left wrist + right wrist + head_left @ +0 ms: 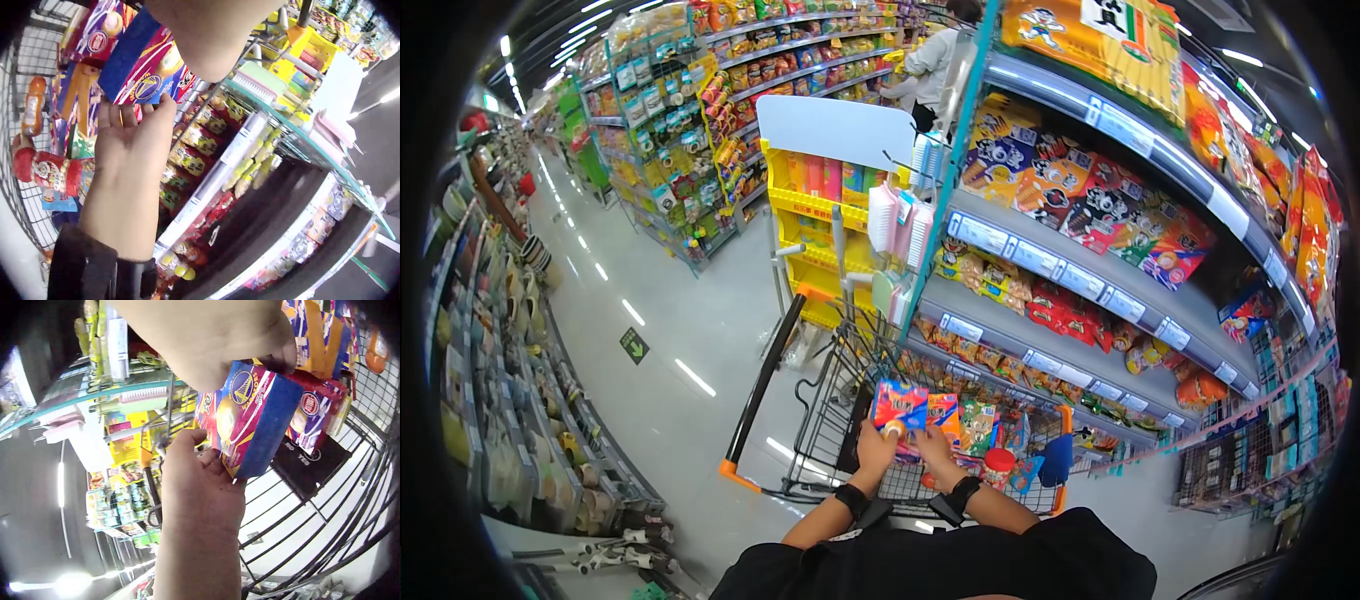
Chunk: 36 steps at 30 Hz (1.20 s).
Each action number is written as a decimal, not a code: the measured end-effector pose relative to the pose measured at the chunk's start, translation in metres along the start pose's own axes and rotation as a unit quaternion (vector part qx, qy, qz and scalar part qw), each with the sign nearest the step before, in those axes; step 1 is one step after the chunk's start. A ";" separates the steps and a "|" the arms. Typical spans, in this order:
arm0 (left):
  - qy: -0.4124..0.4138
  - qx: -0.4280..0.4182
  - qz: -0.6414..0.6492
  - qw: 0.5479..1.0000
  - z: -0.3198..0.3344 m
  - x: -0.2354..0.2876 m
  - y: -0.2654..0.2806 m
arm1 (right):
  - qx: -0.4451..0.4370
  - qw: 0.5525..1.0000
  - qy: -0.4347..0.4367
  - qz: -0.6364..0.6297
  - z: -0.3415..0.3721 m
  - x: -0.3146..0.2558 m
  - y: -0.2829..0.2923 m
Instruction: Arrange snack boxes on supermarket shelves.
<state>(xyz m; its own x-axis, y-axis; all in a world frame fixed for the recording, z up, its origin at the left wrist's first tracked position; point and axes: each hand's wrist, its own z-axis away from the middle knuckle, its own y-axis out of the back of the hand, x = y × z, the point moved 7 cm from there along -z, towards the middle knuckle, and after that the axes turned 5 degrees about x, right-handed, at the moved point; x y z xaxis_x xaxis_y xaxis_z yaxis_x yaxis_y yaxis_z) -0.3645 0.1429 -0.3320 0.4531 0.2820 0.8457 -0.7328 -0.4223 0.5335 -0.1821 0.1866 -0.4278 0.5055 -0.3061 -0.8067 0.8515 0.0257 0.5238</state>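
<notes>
Head view had both hands on one thing: the left hand (875, 453) and right hand (940, 456) were pinching the WARRIORS-logo carton (253, 415) between them, up over the basket of the shopping cart (740, 478). From my remote seat the hold looked like mostly fingers along the edges, so a slip seemed the big risk: let one side go slack or tip it, and it could've dropped corner-first onto the stuff below. Second worry was the red-lidded jar (47, 173), which looked loose and might've rolled if anything bumped it. Squeezing too hard could've dented the carton too, imo.

Headcount, as far as I could make out: two hands, one held carton, one round-logo carton (310, 404) behind it in the right wrist view, one green snack pack (979, 425), one red-lidded jar, one orange bottle (34, 105), one cart, one yellow display stand (812, 240) and one person in a light top (937, 70) near the far shelves. The orange-banded packs (78, 94) overlapped too much, so I couldn't get a number on those.
</notes>
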 end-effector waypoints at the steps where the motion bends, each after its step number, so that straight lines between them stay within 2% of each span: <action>1: -0.022 0.011 0.016 1.000 0.006 0.020 0.006 | -0.003 0.998 -0.022 -0.055 0.002 -0.007 0.011; 2: -0.046 0.022 0.032 0.998 0.012 0.037 0.010 | -0.004 0.993 -0.045 -0.110 0.005 -0.019 0.025; 4: -0.111 0.047 0.107 0.987 0.027 0.065 0.010 | -0.001 0.963 -0.054 -0.263 0.047 -0.089 0.080; 5: -0.090 0.036 0.165 0.982 0.044 0.104 0.029 | 0.026 0.969 -0.008 -0.247 0.042 -0.085 0.096; 6: -0.105 0.037 0.122 0.986 0.053 0.118 0.031 | 0.055 0.971 0.036 -0.230 0.040 -0.078 0.112; 8: -0.204 0.068 0.123 0.969 0.075 0.147 0.034 | 0.075 0.955 0.087 -0.272 0.069 -0.099 0.158; 10: -0.215 0.054 0.197 0.955 0.110 0.201 0.054 | 0.090 0.940 0.139 -0.298 0.118 -0.141 0.216; 12: -0.202 -0.012 0.271 0.941 0.131 0.208 0.036 | 0.135 0.900 0.285 -0.301 0.143 -0.144 0.257; 14: -0.228 -0.037 0.365 0.902 0.153 0.227 0.027 | 0.091 0.904 0.307 -0.282 0.198 -0.176 0.301; 16: -0.196 -0.117 0.463 0.856 0.181 0.262 0.030 | 0.100 0.893 0.356 -0.257 0.229 -0.183 0.334; 18: -0.247 -0.141 0.488 0.825 0.203 0.289 0.035 | 0.121 0.883 0.396 -0.222 0.259 -0.188 0.363; 20: -0.255 -0.160 0.502 0.811 0.219 0.307 0.039 | 0.153 0.872 0.429 -0.178 0.286 -0.197 0.389; 25: -0.227 -0.243 0.548 0.768 0.237 0.327 0.029 | 0.140 0.870 0.420 -0.217 0.298 -0.179 0.419; 26: -0.234 -0.257 0.524 0.777 0.240 0.331 0.026 | 0.134 0.865 0.415 -0.247 0.298 -0.173 0.423; 27: -0.236 -0.266 0.515 0.779 0.243 0.336 0.023 | 0.107 0.870 0.374 -0.303 0.297 -0.165 0.424; 36: -0.273 -0.268 0.501 0.777 0.253 0.370 -0.013 | 0.133 0.885 0.347 -0.281 0.281 -0.143 0.456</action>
<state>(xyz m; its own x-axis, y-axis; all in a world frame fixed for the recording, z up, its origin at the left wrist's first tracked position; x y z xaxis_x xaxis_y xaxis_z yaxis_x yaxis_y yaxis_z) -0.0589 0.0352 -0.0219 -0.4397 -0.4252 0.7911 -0.8962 0.2655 -0.3554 0.0951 -0.0256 0.0030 0.0564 0.4613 -0.8855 0.9792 -0.1987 -0.0412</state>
